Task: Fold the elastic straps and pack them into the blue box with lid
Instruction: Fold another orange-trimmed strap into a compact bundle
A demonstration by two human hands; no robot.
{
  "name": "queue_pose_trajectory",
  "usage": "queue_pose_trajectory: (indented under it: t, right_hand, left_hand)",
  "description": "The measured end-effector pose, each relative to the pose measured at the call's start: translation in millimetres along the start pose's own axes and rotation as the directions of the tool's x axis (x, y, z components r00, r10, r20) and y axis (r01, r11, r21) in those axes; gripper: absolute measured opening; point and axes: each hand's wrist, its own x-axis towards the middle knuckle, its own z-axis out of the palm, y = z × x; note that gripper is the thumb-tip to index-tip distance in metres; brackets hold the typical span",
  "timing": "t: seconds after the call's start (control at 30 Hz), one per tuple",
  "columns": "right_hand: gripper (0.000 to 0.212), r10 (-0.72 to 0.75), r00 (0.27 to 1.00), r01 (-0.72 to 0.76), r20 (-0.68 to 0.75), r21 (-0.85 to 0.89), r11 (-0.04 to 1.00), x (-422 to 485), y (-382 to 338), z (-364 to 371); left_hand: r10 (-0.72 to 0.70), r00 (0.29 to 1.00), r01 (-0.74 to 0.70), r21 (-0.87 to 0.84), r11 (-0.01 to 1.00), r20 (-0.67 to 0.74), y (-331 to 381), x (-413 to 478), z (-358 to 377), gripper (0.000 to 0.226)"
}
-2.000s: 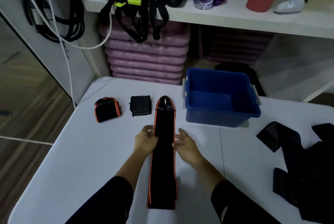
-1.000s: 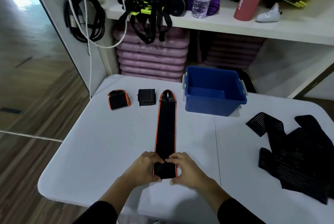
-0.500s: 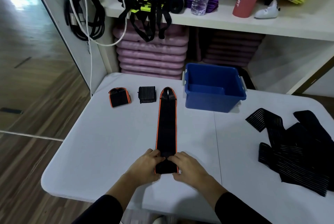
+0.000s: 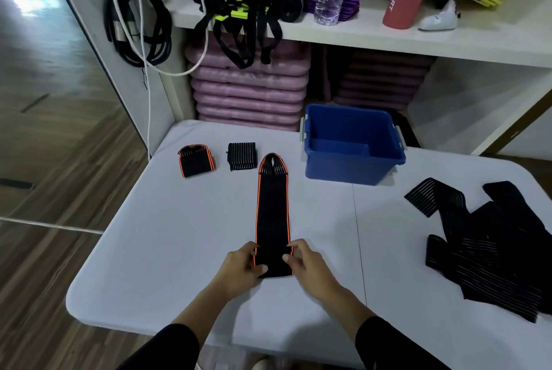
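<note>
**Strap fold under way at near end of table**

Since half a second ago, both hands sit slightly farther up the orange-edged strap (image 4: 272,214), and the folded near end appears a little thicker. That strap lies flat and straight on the white table (image 4: 155,235), its looped far end pointing toward the shelf, just left of the blue box (image 4: 354,145).

Left hand (image 4: 239,268) is clamped on the strap's left edge at the folded near end, thumb on top. Right hand (image 4: 307,265) grips the right edge, fingers curled, thumb resting on the fabric.

Blue box stands open on the far side of the table; its visible interior shows no straps. No lid can be made out.

Two folded straps lie at far left: one orange-trimmed (image 4: 195,159), one black ribbed (image 4: 242,156), apart from each other. A heap of unfolded black straps (image 4: 490,250) lies at the right edge of the table.
</note>
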Motion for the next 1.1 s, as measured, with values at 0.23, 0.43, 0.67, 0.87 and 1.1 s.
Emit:
queue_pose_trajectory:
  t: [0.23,0.43,0.67,0.87,1.1]
  right_hand:
    - [0.026,0.154,0.984,-0.142,-0.086,0.135,0.981,16.3,-4.4,3.7]
    - [0.019,0.224,0.969,-0.206,-0.101,0.161,0.965,18.6,4.7,4.4]
    - [0.023,0.188,0.968,-0.163,-0.169,0.155,0.974,19.5,5.4,1.2]
    - [0.022,-0.271,0.956,0.236,-0.115,-0.249,0.939,15.4,3.9,-9.5]
    - [0.056,-0.311,0.940,0.342,0.143,-0.364,0.867,14.9,7.9,-22.2]
  left_hand:
    - [-0.137,0.979,0.122,-0.106,0.987,-0.151,6.7,8.2,9.1,0.028]
    - [-0.084,0.980,0.073,-0.067,0.995,-0.183,9.7,12.7,14.0,0.031]
    - [-0.067,0.977,0.071,0.012,0.997,-0.205,14.4,18.0,13.4,0.042]
    - [0.192,0.956,-0.153,0.184,0.971,-0.222,9.9,20.1,14.5,0.014]
    - [0.384,0.923,-0.360,0.377,0.853,0.013,-8.6,15.3,7.8,0.060]
